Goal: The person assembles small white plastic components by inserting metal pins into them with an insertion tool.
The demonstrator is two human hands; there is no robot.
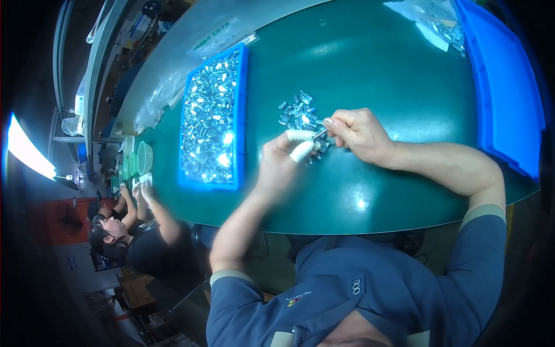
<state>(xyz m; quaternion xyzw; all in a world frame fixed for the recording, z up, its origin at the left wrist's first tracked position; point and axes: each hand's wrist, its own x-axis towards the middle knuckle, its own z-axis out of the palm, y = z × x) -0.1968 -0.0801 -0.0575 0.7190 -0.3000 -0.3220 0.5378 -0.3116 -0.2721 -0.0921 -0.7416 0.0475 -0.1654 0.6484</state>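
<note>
Toward the left edge, beyond the end of the green surface (370, 69), a co-worker (113, 231) in dark clothing sits with raised hands near a pale green basket (145, 158). Nearer, a crumpled clear plastic bag (151, 110) lies beside a blue tray (243, 87), which is filled with small shiny metal parts (211, 110). Right of the tray, the left hand (303, 144) reaches in, white coverings (300, 152) on its thumb and a finger, those tips closed around the lower end of a slim metal piece (320, 133). A loose heap of metal parts (299, 110) lies on the surface just beyond and partly beneath the hands. The right hand (328, 127) pinches the piece's other end between thumb and bent forefinger, its remaining fingers curled in; whether it is one part or two joined is too small to tell. The step in hand appears to be handling this single piece between both hands above the heap; the next move seems to call for a steady left hold and fine control from the right fingertips. Farther right, a clear bag of metal parts (445, 29) lies near a large blue bin (509, 87).
</note>
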